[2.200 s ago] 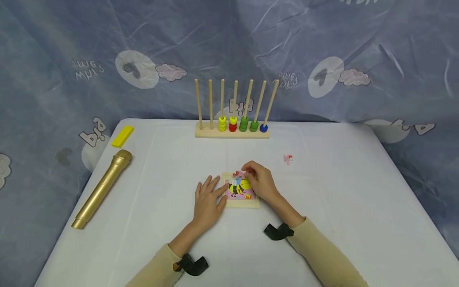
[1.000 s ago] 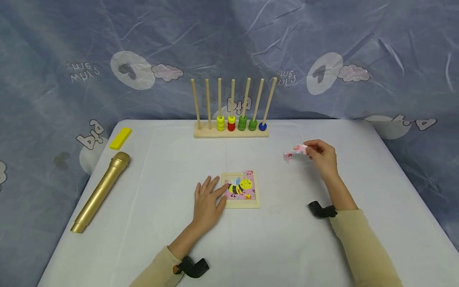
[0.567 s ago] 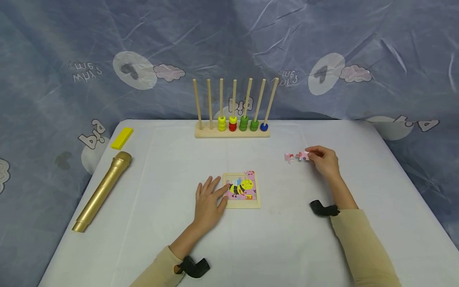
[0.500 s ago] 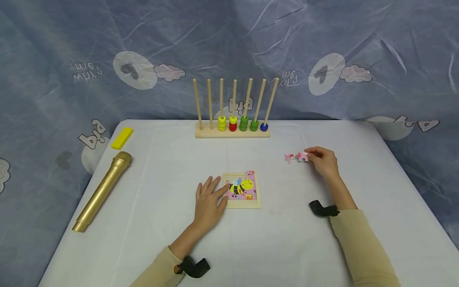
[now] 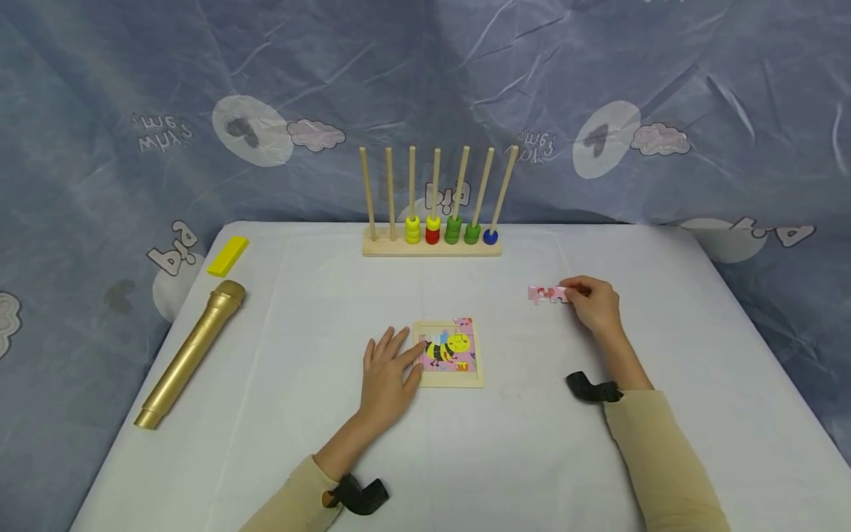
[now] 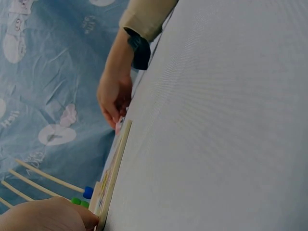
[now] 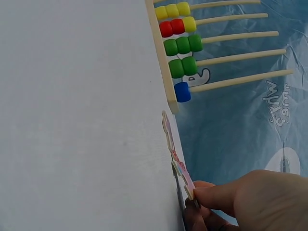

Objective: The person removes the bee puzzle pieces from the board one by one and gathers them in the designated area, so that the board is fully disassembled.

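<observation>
In the head view my right hand (image 5: 596,307) pinches a pink puzzle piece (image 5: 561,295) between thumb and fingers. Its left end meets a second pink puzzle piece (image 5: 534,293); whether they interlock I cannot tell. The right wrist view has both as one slim line, the held piece (image 7: 188,184) nearest the thumb. My left hand (image 5: 385,380) lies with fingers spread, its index finger and thumb at the left edge of a wooden puzzle board (image 5: 452,378). A yellow bee picture (image 5: 447,346) fills much of the board, and a pink piece (image 5: 463,321) overlaps its top right edge.
Behind the board stands a wooden bead rack (image 5: 431,250) with upright pegs and coloured beads. A gold microphone (image 5: 189,355) and a yellow block (image 5: 227,256) lie on the left of the white-covered table (image 5: 319,288). A blue-grey printed cloth (image 5: 425,74) hangs behind.
My right hand has left the board and gone right, carrying a pink puzzle piece. Lately it lowered that piece and slid it left against the loose one. The left hand stays put.
</observation>
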A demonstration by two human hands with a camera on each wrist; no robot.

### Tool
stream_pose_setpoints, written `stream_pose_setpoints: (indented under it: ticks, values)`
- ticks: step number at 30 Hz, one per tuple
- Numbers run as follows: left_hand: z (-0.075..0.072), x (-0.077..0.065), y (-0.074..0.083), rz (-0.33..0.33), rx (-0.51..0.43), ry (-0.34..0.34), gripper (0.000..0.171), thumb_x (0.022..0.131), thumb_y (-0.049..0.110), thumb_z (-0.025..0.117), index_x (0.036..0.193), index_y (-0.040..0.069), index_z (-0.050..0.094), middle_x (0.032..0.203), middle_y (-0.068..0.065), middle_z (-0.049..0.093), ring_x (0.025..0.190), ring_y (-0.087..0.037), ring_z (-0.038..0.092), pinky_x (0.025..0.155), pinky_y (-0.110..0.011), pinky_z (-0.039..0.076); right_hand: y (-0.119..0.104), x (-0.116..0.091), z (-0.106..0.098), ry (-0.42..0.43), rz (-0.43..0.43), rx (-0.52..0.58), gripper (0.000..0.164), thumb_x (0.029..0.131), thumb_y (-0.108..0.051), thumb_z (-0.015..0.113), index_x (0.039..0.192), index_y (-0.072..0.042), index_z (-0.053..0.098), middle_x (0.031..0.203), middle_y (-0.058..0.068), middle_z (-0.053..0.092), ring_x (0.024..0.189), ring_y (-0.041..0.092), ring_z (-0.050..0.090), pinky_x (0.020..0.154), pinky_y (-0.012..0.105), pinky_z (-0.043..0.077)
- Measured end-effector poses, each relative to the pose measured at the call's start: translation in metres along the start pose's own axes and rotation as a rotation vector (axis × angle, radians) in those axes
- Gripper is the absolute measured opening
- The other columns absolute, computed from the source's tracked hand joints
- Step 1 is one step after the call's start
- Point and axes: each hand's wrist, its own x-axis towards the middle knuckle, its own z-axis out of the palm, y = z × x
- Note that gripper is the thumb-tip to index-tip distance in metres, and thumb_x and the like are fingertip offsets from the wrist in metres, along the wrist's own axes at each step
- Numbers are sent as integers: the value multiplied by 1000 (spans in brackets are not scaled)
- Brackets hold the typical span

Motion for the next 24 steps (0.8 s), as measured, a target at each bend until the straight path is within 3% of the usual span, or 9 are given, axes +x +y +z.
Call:
stream_pose_setpoints:
  ticks: [11, 24]
  values:
    - [-2, 0, 1, 3, -2, 4, 35, 90, 16, 67, 124, 11, 68, 146, -16, 50, 143, -39, 33, 113, -65, 16, 2, -1, 4, 25, -35, -15, 21, 96, -10, 56, 108, -1, 71, 95, 20, 68, 83, 26, 54, 72, 32, 40]
    - [1, -1, 1, 16, 3, 21, 35, 89, 16, 68, 123, 11, 69, 145, -16, 51, 142, -40, 34, 112, -66, 17, 5, -4, 7, 84, -64, -30, 20, 95, -12, 60, 108, -1, 71, 95, 19, 68, 80, 23, 51, 70, 31, 38]
